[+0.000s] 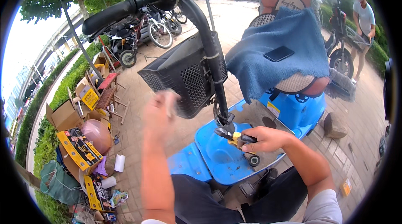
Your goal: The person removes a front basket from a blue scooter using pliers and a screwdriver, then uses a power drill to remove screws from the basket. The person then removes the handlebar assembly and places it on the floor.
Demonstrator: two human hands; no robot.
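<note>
My right hand (266, 139) is closed around a pair of pliers (236, 136) with yellow and black handles. The jaws are at the foot of the black steering column (214, 62), by some cables; whether they grip anything is hard to see. My left hand (161, 108) is raised beside the black plastic basket (180, 79), smeared by motion, so its fingers and anything in them do not show clearly. Below the column spreads the blue body (220, 157) of a scooter, with a small black wheel-like part (254, 160) on it near my right hand.
A blue towel (280, 41) with a phone (279, 54) on it covers the seat. Cardboard boxes (67, 117), a small wooden stool (111, 92) and litter lie at left. A stone block (336, 125) sits at right. Another person (364, 23) stands at far right beside a parked scooter.
</note>
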